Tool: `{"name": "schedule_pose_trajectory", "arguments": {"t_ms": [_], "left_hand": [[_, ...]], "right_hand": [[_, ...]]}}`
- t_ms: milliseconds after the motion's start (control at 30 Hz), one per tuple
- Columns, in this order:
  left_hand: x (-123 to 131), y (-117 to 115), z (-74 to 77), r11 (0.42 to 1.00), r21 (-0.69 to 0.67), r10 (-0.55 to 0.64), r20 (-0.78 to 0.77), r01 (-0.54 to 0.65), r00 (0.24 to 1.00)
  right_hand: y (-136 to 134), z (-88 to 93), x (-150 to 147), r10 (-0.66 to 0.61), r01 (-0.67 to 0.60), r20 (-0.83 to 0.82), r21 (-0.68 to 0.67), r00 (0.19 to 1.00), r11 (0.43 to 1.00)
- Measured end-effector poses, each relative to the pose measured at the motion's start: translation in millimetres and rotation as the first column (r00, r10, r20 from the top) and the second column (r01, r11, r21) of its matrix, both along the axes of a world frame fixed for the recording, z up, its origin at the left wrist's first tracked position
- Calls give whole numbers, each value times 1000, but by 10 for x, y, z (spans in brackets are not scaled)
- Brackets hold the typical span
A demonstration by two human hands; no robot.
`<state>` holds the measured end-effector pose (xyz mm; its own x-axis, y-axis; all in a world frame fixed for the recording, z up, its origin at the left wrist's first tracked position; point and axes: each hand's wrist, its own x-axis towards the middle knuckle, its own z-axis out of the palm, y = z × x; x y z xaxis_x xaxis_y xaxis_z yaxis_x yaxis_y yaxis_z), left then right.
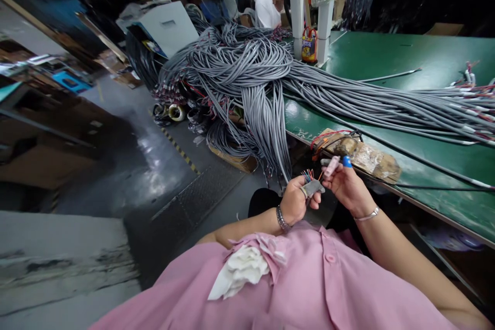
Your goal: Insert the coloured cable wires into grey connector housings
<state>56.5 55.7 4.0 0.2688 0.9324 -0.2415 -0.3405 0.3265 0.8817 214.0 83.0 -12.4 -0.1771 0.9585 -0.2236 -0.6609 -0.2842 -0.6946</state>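
My left hand is closed around a grey cable end whose thin coloured wires fan out above the fingers. My right hand is pinched close to those wire tips, its fingers wrapped in pink and blue tape, and it holds a small pale piece that I cannot name. Both hands hover in front of my pink shirt, just off the near edge of the green table. A worn cardboard pad with red wires on it lies on the table edge just beyond my right hand.
A big heap of grey cables spills from the table's left end toward the floor; more bundles run right across the table. A white post stands on the table. A seated person in white is far behind. Tape rolls lie on the floor.
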Motion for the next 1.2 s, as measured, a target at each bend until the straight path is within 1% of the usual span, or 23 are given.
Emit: {"name": "schedule_pose_trajectory", "arguments": {"t_ms": [67, 133, 233, 300, 367, 467, 533, 633, 700, 833, 933, 1000, 1067, 1133, 1167, 1200], "left_hand": [[18, 6, 6, 999, 11, 38, 0, -38, 999], [38, 19, 4, 998, 21, 51, -10, -51, 999], [61, 41, -11, 999, 26, 42, -45, -41, 998], [72, 50, -24, 999, 29, 27, -74, -25, 997], [82, 56, -36, 999, 33, 15, -90, -12, 996], [97, 58, -45, 999, 37, 12, -84, -9, 996], [102, 57, -49, 999, 44, 17, -75, -14, 997], [101, 56, -60, 999, 52, 19, -83, -15, 996], [96, 55, -73, 999, 50, 21, -95, -16, 995], [77, 49, -101, 998, 53, 23, -97, -18, 995], [45, 35, -135, 999, 49, 19, -98, -14, 995], [11, 30, -179, 999, 41, -3, -122, 8, 993], [-29, 36, -250, 997, 34, -68, -156, 74, 985], [-71, 51, -346, 987, 37, -145, -183, 154, 972], [-94, 58, -400, 983, 42, -169, -194, 180, 966], [-118, 65, -456, 983, 38, -166, -205, 178, 965]], "right_hand": [[-5, 36, -30, -39, 38, 38, 21, 999, 999], [-15, 46, -64, -103, 99, 83, 53, 991, 994], [-32, 23, -106, -224, 209, 176, 100, 959, 973], [-32, 7, -123, -259, 238, 214, 120, 942, 964], [-19, 2, -133, -225, 210, 190, 96, 956, 973], [21, 4, -146, -170, 168, 94, 23, 981, 985], [50, 4, -160, -191, 191, 49, -1, 980, 982], [77, 0, -189, -261, 261, -2, -22, 965, 965], [76, -6, -207, -278, 276, -39, -39, 960, 960], [43, -58, -209, -212, 209, -93, -36, 973, 977], [17, -126, -167, -159, 156, -78, -33, 984, 987], [4, -168, -116, -146, 144, -43, -46, 988, 988], [-9, -205, -55, -160, 159, -17, -63, 987, 985], [-30, -239, 10, -176, 176, 2, -74, 984, 982], [-45, -255, 41, -181, 182, 17, -76, 983, 980], [-64, -270, 70, -181, 183, 38, -69, 983, 981]]}}
